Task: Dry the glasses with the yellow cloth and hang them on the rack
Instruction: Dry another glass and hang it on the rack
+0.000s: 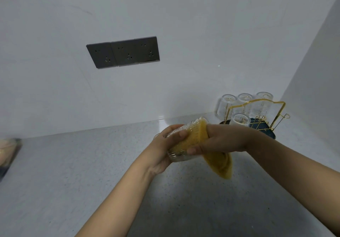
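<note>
My left hand (pixel 165 150) grips a clear ribbed glass (pixel 177 156) lying on its side above the counter. My right hand (pixel 220 140) presses the yellow cloth (pixel 219 163) into and around the glass's mouth; the cloth's loose end hangs below the hand. Behind my right hand, in the corner, stands the gold wire rack (pixel 261 113) on a dark blue base. Several clear glasses (pixel 225 106) hang upside down on it. My right hand hides part of the rack's base.
The grey speckled counter (pixel 92 172) runs to a white wall with a dark socket panel (pixel 123 51). A second white wall closes the right side. A blurred dark object (pixel 8 155) lies at the counter's left edge.
</note>
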